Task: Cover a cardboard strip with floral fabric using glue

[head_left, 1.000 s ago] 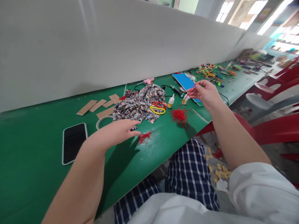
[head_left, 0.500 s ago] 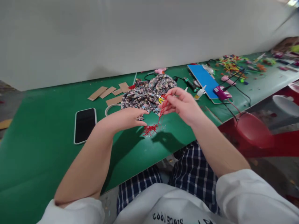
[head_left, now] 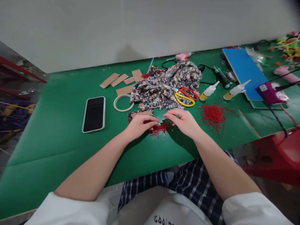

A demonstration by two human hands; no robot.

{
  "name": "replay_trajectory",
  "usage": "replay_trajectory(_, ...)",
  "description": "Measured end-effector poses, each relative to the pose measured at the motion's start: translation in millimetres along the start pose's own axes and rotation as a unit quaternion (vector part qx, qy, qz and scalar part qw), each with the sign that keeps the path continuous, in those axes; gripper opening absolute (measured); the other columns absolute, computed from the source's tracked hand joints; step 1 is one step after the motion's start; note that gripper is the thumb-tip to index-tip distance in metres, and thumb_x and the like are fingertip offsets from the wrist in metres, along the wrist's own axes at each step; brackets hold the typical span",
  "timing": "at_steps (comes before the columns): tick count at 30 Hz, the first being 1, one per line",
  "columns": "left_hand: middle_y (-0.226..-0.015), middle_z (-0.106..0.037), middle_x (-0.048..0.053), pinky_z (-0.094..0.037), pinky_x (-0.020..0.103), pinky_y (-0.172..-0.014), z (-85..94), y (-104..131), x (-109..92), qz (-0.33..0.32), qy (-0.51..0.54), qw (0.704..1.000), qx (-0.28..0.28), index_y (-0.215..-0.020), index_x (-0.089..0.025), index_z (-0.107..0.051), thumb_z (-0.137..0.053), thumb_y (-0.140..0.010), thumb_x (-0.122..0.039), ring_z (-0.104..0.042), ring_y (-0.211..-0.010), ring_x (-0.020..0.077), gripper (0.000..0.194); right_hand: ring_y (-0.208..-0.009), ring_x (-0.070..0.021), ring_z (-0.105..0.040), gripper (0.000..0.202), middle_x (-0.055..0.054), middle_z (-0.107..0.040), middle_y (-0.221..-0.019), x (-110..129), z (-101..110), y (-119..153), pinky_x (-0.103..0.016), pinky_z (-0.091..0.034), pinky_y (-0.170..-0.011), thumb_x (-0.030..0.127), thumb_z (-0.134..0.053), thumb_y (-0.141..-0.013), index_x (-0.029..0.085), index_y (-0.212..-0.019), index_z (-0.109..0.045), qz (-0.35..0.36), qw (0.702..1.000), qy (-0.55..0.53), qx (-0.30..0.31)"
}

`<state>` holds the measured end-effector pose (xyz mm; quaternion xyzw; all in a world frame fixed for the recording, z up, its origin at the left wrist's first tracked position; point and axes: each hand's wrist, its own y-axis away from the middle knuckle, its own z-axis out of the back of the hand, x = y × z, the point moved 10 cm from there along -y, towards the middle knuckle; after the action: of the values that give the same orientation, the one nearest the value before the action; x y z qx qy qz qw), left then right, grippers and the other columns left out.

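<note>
My left hand (head_left: 142, 125) is closed in a pinch at the left side of a small bunch of red threads (head_left: 160, 130). From the right, my right hand (head_left: 181, 121) pinches the same threads, its thumb and forefinger together. The loose thread ends fan out low over the green table between the hands. Just behind my left hand lies a strip of cardboard with floral fabric (head_left: 140, 113). Scissors (head_left: 185, 97) with one red and one yellow handle rest on crumpled floral cloth (head_left: 159, 89). A pile of red threads (head_left: 212, 115) lies right of my right hand.
A phone (head_left: 94, 114) and a tape roll (head_left: 123, 103) lie to the left, with cardboard pieces (head_left: 109, 80) behind. Two glue bottles (head_left: 209, 91), a blue board (head_left: 245, 75) and a purple box (head_left: 273, 92) with cables are at the right. A red chair (head_left: 287, 147) stands beside the table.
My right hand has lowered with the red threads, and my left hand has gone from open to pinching them. The view has shifted, uncovering the scissors, glue bottles and red thread pile.
</note>
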<state>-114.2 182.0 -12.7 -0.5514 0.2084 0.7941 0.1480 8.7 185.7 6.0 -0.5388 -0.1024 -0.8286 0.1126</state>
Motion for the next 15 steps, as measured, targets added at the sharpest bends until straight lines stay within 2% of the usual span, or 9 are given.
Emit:
replay_trajectory(2, -0.077, -0.067, 0.003, -0.050, 0.024, -0.061, 3.4, 7.6, 11.0, 0.023, 0.012, 0.999, -0.044, -0.090, -0.016, -0.068, -0.059, -0.077, -0.034, -0.059, -0.059, 0.0109, 0.024, -0.080, -0.0160, -0.060, 0.022, -0.004, -0.066, -0.089, 4.7, 7.4, -0.4, -0.029, -0.048, -0.065, 0.037, -0.053, -0.080, 0.022, -0.081, -0.070, 0.033, 0.998, 0.036, -0.029)
replay_trajectory(4, -0.076, -0.067, 0.002, -0.049, 0.022, -0.057, 4.8, 11.8, 12.7, 0.017, 0.005, 0.997, -0.073, -0.088, -0.018, -0.069, -0.060, -0.076, -0.034, -0.056, -0.053, 0.0087, 0.022, -0.086, -0.0170, -0.059, 0.018, -0.004, -0.066, -0.089, 7.6, 10.8, -1.3, -0.029, -0.047, -0.070, 0.034, -0.057, -0.078, 0.022, -0.078, -0.070, 0.051, 0.997, 0.048, -0.039)
replay_trajectory(7, -0.075, -0.067, 0.001, -0.043, 0.018, -0.046, 7.4, 13.1, 13.0, 0.012, 0.005, 0.994, -0.106, -0.091, -0.019, -0.068, -0.057, -0.079, -0.034, -0.049, -0.043, 0.0050, 0.022, -0.077, -0.0153, -0.060, 0.013, -0.003, -0.068, -0.083, 3.1, 11.2, -2.7, -0.029, -0.046, -0.068, 0.030, -0.061, -0.076, 0.022, -0.079, -0.071, 0.023, 0.999, 0.032, -0.024)
replay_trajectory(11, -0.073, -0.067, 0.001, -0.039, 0.016, -0.041, 8.7, 12.1, 12.9, 0.005, 0.014, 0.993, -0.119, -0.093, -0.018, -0.067, -0.056, -0.081, -0.033, -0.045, -0.039, 0.0033, 0.022, -0.067, -0.0126, -0.060, 0.014, 0.000, -0.070, -0.077, -1.0, 12.5, -0.7, -0.026, -0.046, -0.064, 0.028, -0.065, -0.071, 0.022, -0.082, -0.071, -0.011, 1.000, -0.001, -0.011)
replay_trajectory(15, -0.075, -0.066, 0.002, -0.041, 0.015, -0.041, 7.7, 12.0, 13.0, -0.017, 0.054, 0.991, -0.117, -0.105, -0.018, -0.062, -0.053, -0.083, -0.032, -0.046, -0.039, 0.0032, 0.027, -0.072, -0.0133, -0.062, 0.013, 0.000, -0.071, -0.078, 0.5, 13.0, 1.6, -0.027, -0.046, -0.068, 0.027, -0.061, -0.075, 0.021, -0.081, -0.071, -0.009, 1.000, 0.005, -0.005)
